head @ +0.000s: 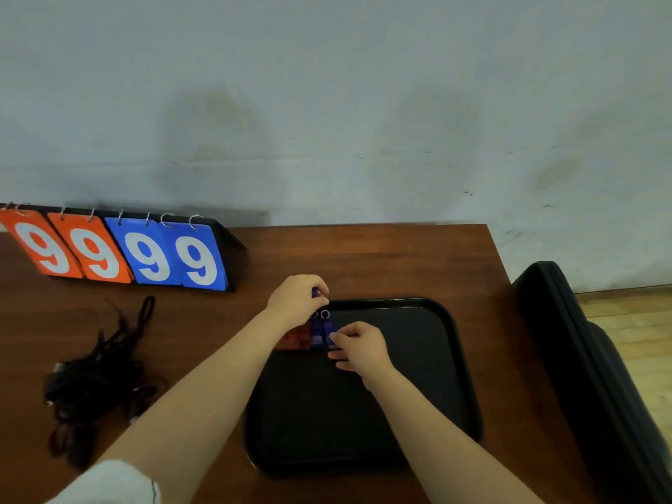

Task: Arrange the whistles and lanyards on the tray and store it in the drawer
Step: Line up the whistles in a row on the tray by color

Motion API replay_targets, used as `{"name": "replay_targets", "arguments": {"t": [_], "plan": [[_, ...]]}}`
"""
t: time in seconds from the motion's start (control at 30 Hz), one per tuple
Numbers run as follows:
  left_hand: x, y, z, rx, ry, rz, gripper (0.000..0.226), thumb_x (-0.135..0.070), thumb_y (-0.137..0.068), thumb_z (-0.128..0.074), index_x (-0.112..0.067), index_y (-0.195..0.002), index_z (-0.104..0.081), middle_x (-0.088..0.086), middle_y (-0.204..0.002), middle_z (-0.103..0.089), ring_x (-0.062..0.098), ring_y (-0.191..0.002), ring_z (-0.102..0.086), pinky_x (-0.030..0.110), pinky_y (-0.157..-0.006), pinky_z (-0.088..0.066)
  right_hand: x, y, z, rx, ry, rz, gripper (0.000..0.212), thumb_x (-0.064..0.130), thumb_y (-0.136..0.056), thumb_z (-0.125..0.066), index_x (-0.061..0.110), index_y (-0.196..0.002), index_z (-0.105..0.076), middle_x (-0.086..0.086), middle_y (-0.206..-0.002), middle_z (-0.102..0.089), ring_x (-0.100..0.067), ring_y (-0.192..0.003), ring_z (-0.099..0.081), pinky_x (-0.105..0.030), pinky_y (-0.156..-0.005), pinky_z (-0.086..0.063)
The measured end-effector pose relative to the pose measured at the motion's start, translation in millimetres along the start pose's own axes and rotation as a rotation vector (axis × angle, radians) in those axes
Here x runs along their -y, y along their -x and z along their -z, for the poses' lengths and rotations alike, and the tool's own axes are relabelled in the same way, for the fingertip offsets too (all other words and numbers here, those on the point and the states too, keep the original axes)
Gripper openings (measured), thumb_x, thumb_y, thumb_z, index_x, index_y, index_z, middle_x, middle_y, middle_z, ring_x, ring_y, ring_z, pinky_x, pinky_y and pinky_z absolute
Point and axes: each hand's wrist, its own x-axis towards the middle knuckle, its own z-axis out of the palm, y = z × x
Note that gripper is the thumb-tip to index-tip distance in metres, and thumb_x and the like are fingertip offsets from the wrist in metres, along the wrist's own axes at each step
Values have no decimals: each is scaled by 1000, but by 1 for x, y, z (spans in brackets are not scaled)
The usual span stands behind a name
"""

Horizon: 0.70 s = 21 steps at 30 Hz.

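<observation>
A blue whistle [315,292] is held in the left hand's [296,301] curled grip over the tray's [452,343] far edge. The rightmost whistle [328,331] lying on the tray is pinched by the right hand [360,346]. Lanyards [94,376] are heaped on the table [363,260].

Brown wooden desk [363,256] against pale grey wall [327,103]. Flip scoreboard [120,249] at 10 o'clock: two orange cards, two blue, all reading 9. Black padded object [582,376] at 3 o'clock; wooden floor [632,321] beyond.
</observation>
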Motion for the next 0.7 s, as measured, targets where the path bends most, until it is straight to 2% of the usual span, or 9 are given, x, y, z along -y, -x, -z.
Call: {"name": "replay_targets", "arguments": {"t": [0.13, 0.27, 0.47, 0.63, 0.7], "plan": [[10, 4, 6, -103, 63, 66, 14, -24, -89, -65, -23, -103, -67, -4, -115, -64, 12, -108, -57, 28, -89, -47, 2, -5, -4, -37, 91, -4, 5, 19, -92, -65, 19, -92, -61, 3, -85, -70, -9, -69, -69, -24, -60, -57], [27, 22, 13, -196, 113, 172, 16, -23, -90, -64, -21, -105, -67, -4, -114, -63, 10, -106, -56, 23, -87, -43, 2, -6, -5, -46, 219, 47, 8, 26, -93, -64, 24, -88, -58, 4, -85, -70, -9, -68, -69, -24, -60, -56], [50, 55, 16, -185, 315, 481, 18, -27, -93, -58, -15, -106, -61, -1, -104, -58, 13, -95, -53, 29, -80, -47, -2, -8, -4, -16, 340, 112, 7, 28, -93, -63, 22, -94, -61, 6, -85, -67, -6, -68, -67, -22, -63, -53], [44, 66, 11, -235, 676, 666, 17, -17, -95, -45, -9, -94, -60, 11, -88, -60, 17, -71, -53, 32, -67, -46, -1, -6, -4, -40, 358, 115, 12, 32, -94, -61, 21, -98, -62, 5, -88, -66, -8, -74, -66, -24, -68, -54], [33, 71, 13, -235, 884, 680, 15, -14, -96, -47, -8, -99, -60, 10, -87, -61, 16, -71, -54, 29, -64, -46, -1, -2, -2, -99, 369, 163, 12, 33, -95, -59, 22, -98, -59, 6, -88, -62, -7, -77, -61, -21, -65, -49]]}}
